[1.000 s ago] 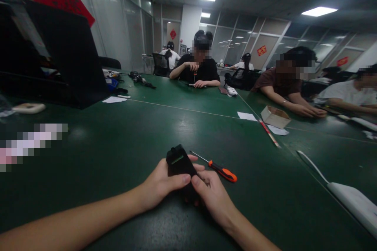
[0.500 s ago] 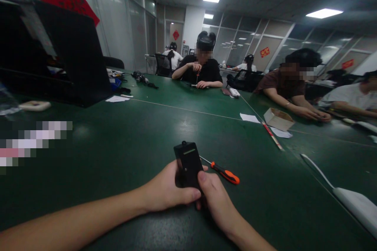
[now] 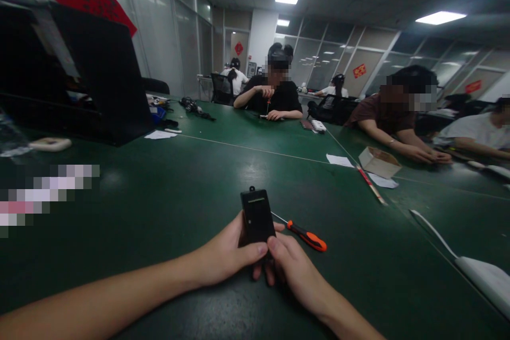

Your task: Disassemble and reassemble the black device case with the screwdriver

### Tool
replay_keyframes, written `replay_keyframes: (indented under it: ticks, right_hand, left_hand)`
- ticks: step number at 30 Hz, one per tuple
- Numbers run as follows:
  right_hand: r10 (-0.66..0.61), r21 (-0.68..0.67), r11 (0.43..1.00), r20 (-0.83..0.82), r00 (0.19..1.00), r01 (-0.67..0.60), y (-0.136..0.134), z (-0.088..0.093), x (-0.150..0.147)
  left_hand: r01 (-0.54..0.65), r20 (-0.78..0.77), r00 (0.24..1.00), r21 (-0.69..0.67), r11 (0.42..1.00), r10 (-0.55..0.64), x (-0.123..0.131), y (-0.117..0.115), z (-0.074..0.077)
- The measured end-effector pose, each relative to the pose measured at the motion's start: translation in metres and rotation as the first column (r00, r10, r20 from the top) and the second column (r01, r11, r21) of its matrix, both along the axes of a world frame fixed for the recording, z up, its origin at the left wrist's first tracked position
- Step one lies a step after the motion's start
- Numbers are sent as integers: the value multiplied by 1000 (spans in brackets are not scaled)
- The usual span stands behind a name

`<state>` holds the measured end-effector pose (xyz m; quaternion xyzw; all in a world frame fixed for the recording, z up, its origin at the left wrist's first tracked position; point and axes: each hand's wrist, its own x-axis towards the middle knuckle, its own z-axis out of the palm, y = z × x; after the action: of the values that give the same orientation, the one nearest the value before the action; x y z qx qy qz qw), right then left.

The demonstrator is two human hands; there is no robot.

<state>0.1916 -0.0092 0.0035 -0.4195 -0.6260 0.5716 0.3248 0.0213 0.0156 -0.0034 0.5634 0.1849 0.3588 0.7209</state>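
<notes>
I have left hand (image 3: 223,256) and right hand (image 3: 294,264) clasping the case (image 3: 257,216); just right of them lies the screwdriver (image 3: 307,236).

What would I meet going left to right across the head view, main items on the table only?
Large black panel → black cables → black device → orange-and-black screwdriver handle → open box → white object at the right edge.

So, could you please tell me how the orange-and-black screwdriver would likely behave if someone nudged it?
The screwdriver would probably slide a little on the shiny table. Its straight metal shaft should stay stiff; the thicker handle is probably the heavier end.
</notes>
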Motion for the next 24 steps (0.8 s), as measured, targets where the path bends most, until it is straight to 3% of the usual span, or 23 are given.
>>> replay_keyframes:
  ticks: [4,8,12,15,19,21,22,24]
  right_hand:
    - [-52,53,997,22,998,51,-3,1,-2]
    - [-34,106,994,86,996,24,-4,3,-1]
    - [-54,175,984,174,983,23,-3,0,-1]
    - [-61,215,976,204,977,16,-4,-2,-3]
    - [-7,268,960,316,949,-82,-5,1,0]
    - [-29,372,916,432,901,-149,-3,3,9]
    - [-75,467,862,499,863,-195,-1,4,16]
    - [-251,663,700,577,778,-265,4,4,34]
  left_hand:
    - [-22,-74,997,40,999,25,0,2,0]
    - [-9,-116,993,70,997,17,-4,9,2]
    - [81,-44,996,-51,995,-83,-9,17,2]
    - [-14,66,997,-180,984,26,-10,22,3]
    - [-74,129,983,-358,931,128,-9,27,4]
    - [-70,135,982,-388,919,132,-9,30,4]
    - [-63,138,982,-393,917,127,-9,30,3]
    - [-58,137,983,-384,921,119,-10,31,3]
